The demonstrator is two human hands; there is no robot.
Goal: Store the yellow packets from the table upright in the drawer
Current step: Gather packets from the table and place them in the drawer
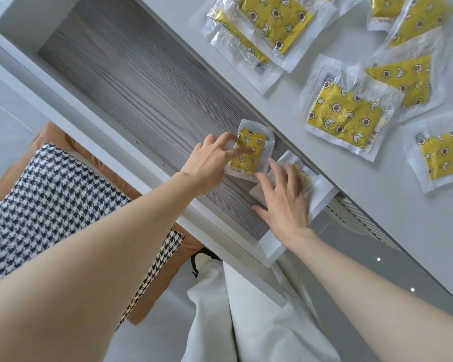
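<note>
An open drawer (131, 82) with a grey wood-grain bottom runs diagonally under the white table (351, 178). At its right end stand two yellow packets in clear wrappers. My left hand (209, 160) pinches the left packet (251, 150) between thumb and fingers, holding it upright. My right hand (285, 202) lies with spread, straight fingers against the second packet (298, 173), which leans on the drawer's end wall and is partly hidden by my fingers. Several more yellow packets, such as one (343, 116) near the table edge, lie flat on the table.
Most of the drawer's left part shows only its bare bottom. A houndstooth cushion (50, 205) on a brown seat sits below left. White cloth (246, 309) hangs at the bottom centre. Other packets (267, 24) lie overlapped at the table's top.
</note>
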